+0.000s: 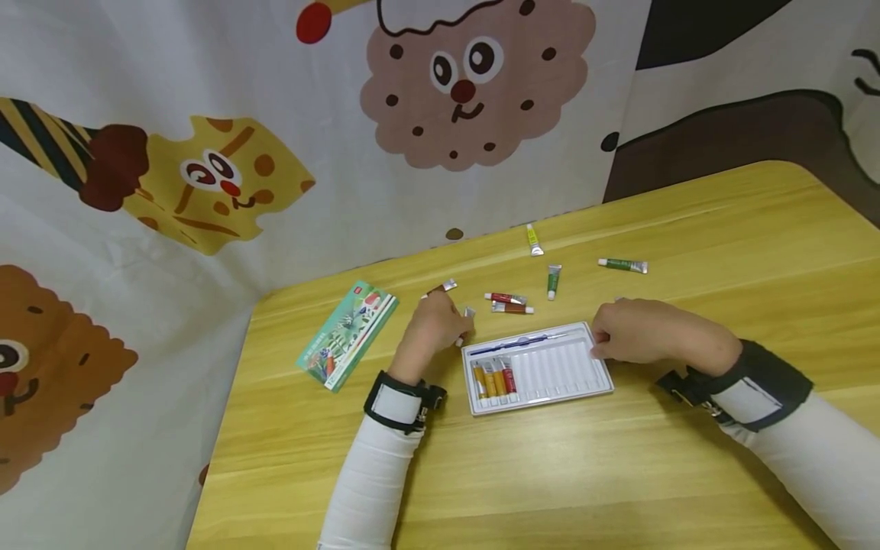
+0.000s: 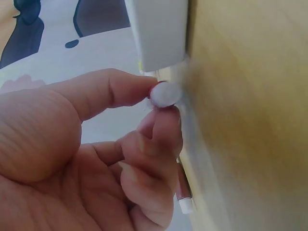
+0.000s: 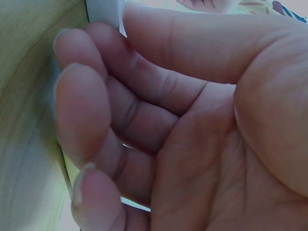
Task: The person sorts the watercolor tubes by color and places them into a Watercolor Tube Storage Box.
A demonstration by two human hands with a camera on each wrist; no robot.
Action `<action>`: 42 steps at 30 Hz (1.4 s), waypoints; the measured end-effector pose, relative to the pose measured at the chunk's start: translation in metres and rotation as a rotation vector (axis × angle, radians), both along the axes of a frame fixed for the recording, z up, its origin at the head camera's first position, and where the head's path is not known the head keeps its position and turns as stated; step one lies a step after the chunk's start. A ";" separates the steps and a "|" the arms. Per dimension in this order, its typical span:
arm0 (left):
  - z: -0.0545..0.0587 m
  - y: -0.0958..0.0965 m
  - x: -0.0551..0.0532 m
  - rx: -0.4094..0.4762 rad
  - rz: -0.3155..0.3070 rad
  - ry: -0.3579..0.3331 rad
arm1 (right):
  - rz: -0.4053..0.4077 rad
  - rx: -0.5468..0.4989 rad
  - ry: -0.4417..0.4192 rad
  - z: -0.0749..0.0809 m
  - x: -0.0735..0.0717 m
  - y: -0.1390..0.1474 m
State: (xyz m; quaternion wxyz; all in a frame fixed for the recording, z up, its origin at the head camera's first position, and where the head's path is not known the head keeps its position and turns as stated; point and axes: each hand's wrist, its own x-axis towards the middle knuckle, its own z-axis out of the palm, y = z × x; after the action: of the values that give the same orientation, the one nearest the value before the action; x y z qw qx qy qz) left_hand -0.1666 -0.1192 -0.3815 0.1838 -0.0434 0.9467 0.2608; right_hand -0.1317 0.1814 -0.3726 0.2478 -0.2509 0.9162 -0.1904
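Between thumb and fingertips my left hand [image 1: 433, 325] pinches a small paint tube [image 2: 166, 94], its white cap facing the wrist camera. That hand is just left of a white plastic tray [image 1: 550, 373] with ribbed slots. Several yellow-orange tubes [image 1: 489, 382] and a red tube [image 1: 509, 380] lie in the tray's left slots. A blue-handled paintbrush [image 1: 509, 345] lies along its back groove. At the tray's right edge my right hand [image 1: 639, 332] grips the rim between thumb and index finger, the other fingers curled. A brown tube [image 1: 440, 289] lies just beyond my left hand.
Behind the tray lie a red tube [image 1: 505, 299], a brown-orange tube [image 1: 514, 308], two green tubes [image 1: 553, 283] and a yellow tube [image 1: 533, 241]. A green printed box [image 1: 348, 334] lies at the left. A cartoon-print curtain [image 1: 309, 92] hangs behind the wooden table [image 1: 536, 481].
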 end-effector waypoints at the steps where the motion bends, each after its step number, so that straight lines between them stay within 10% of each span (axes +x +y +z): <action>1: 0.001 -0.001 0.000 0.017 0.015 -0.003 | 0.000 0.001 -0.001 0.000 0.000 0.000; 16: 0.027 0.005 0.022 0.178 0.039 0.068 | -0.004 -0.013 -0.019 0.002 0.000 -0.002; 42: 0.030 0.039 0.062 0.227 -0.025 -0.036 | 0.010 -0.031 -0.042 0.002 -0.001 0.000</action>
State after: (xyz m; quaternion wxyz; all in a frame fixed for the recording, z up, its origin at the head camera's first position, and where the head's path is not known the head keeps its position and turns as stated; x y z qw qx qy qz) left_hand -0.1048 -0.0804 -0.3512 0.2080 -0.0151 0.9081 0.3630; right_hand -0.1326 0.1818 -0.3711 0.2641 -0.2550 0.9065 -0.2084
